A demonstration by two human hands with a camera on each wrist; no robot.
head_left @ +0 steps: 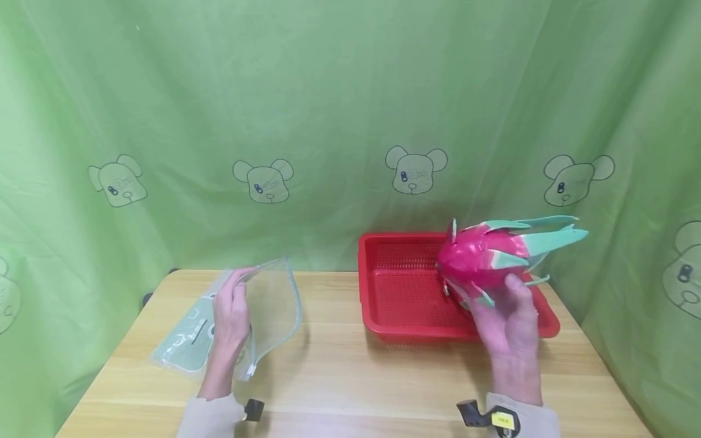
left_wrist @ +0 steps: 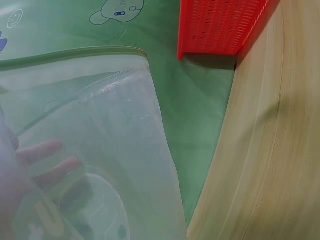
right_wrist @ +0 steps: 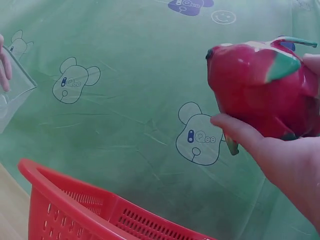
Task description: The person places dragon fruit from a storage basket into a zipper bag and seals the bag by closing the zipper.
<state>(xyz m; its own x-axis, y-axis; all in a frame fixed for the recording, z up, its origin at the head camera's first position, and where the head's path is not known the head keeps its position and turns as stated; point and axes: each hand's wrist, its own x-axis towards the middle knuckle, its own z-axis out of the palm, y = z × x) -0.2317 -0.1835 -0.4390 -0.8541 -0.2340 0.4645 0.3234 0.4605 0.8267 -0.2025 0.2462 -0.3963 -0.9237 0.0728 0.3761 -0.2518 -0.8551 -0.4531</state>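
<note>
My right hand (head_left: 512, 328) grips a pink dragon fruit (head_left: 482, 255) with long green scales and holds it over the right part of a red basket (head_left: 378, 327). Its thumb (right_wrist: 240, 132) lies along the fruit's underside in the right wrist view. On the other side, my left hand (head_left: 231, 313) holds a clear zip bag (head_left: 276, 304) by its upper edge. The bag's mouth gapes toward the right, and a white slider (head_left: 251, 370) sits at its lower corner. Through the plastic, some left fingers (left_wrist: 60, 170) show in the left wrist view.
The red basket has perforated walls and stands at the back right of the wooden table (head_left: 339, 389). A green curtain (head_left: 339, 109) with printed bear heads hangs right behind the table and along both sides.
</note>
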